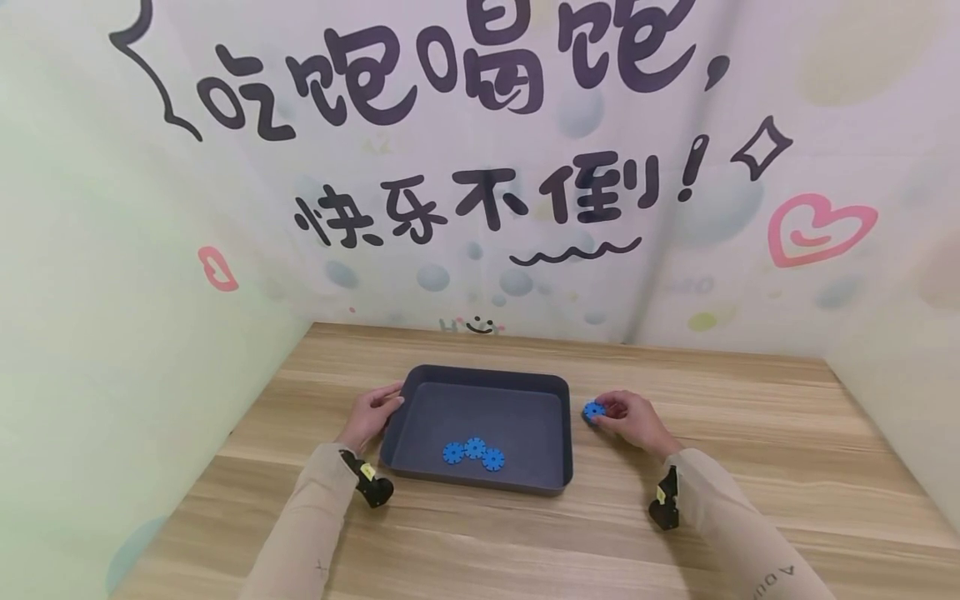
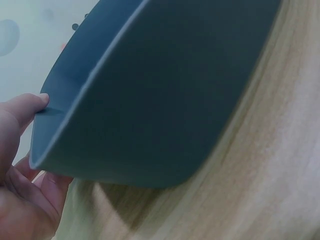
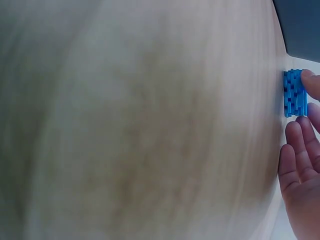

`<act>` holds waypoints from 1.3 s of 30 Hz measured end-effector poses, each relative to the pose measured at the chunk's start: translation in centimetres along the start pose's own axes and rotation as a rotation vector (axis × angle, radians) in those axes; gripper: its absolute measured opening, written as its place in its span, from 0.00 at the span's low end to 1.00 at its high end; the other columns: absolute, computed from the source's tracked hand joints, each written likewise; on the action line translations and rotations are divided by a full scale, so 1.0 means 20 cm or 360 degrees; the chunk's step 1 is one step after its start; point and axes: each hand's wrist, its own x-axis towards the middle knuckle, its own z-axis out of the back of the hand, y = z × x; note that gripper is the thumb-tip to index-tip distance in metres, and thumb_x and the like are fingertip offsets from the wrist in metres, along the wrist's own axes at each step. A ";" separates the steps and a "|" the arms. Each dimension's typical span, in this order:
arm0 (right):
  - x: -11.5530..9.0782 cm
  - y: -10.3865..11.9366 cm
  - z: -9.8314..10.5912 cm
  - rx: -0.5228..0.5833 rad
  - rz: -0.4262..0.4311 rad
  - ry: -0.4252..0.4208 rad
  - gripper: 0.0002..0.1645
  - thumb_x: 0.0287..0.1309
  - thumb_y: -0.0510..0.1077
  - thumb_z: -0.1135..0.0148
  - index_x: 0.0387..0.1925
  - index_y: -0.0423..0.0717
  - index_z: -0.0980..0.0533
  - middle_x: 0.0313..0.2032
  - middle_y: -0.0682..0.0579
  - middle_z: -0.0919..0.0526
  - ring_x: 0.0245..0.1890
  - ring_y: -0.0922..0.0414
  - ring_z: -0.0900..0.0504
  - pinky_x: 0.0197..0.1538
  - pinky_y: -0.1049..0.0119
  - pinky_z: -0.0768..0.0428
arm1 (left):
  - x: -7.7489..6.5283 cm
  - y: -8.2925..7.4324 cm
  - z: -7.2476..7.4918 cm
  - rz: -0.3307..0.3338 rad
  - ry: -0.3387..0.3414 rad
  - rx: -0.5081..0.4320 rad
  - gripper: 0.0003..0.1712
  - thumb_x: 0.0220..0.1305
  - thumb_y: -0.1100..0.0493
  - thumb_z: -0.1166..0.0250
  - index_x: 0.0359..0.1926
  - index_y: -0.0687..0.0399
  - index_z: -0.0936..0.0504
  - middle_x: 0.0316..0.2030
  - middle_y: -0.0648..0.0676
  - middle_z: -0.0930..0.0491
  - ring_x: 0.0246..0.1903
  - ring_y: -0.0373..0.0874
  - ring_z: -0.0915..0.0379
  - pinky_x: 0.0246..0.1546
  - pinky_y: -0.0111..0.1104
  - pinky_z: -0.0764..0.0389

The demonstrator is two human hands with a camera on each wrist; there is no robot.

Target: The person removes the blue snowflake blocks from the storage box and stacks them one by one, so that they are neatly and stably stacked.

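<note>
A dark grey rectangular tray [image 1: 517, 417] lies on the table with three flat blue notched discs [image 1: 474, 448] overlapping or touching in a row near its front side. My left hand [image 1: 369, 418] grips the tray's left end; in the left wrist view the thumb lies over the rim and the fingers are on the outer side of the wall. To the right of the tray, my right hand [image 1: 633, 423] pinches a short stack of blue notched discs [image 3: 295, 93] between thumb and finger, while the other fingers stay loosely bent. The stack stands on or just over the tabletop; I cannot tell which.
The wood-grain table [image 1: 480, 542] runs back to a printed cloth wall [image 1: 480, 292] with large black lettering. Pale walls close in on the left and right. Each sleeved wrist carries a small black camera mount [image 1: 367, 482].
</note>
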 end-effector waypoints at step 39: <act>0.09 0.28 0.05 0.0102 0.0315 0.0010 0.20 0.53 0.44 0.40 0.46 0.37 0.26 0.42 0.41 0.23 0.37 0.52 0.24 0.40 0.60 0.26 | 0.00 0.00 -0.01 0.0018 -0.0008 -0.0022 0.21 0.59 0.61 0.42 0.55 0.58 0.28 0.43 0.63 0.24 0.33 0.44 0.27 0.29 0.29 0.28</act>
